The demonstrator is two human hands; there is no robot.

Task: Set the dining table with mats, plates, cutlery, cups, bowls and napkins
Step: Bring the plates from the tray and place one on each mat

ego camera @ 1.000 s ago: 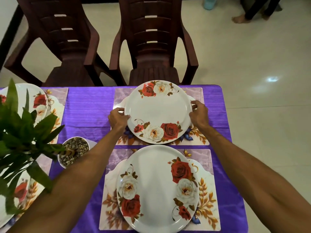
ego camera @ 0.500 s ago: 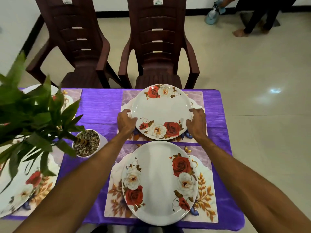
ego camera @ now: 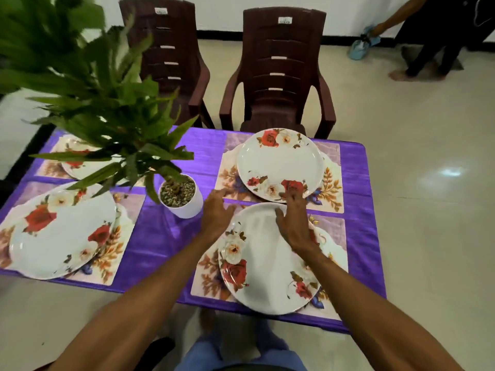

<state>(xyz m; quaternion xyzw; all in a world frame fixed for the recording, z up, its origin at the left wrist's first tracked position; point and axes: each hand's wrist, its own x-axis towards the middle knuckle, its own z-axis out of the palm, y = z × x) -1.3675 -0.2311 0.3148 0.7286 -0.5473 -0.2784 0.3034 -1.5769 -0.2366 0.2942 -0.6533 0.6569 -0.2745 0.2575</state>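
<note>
Left of the left hand (ego camera: pixel 217 214), leaves (ego camera: pixel 107 116) hide much of a plate (ego camera: pixel 80 170); beside that hand a white pot (ego camera: pixel 187 210) holds pebbles (ego camera: pixel 176 192). Both hands are open, the right hand (ego camera: pixel 294 226) above the nearest plate (ego camera: pixel 262 269).

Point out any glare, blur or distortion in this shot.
Head view: a bright glare patch sits on the floor; the plant leaves up close are blurred; the left hand and right hand look slightly soft; the near left plate is stretched by wide-angle distortion.
</note>
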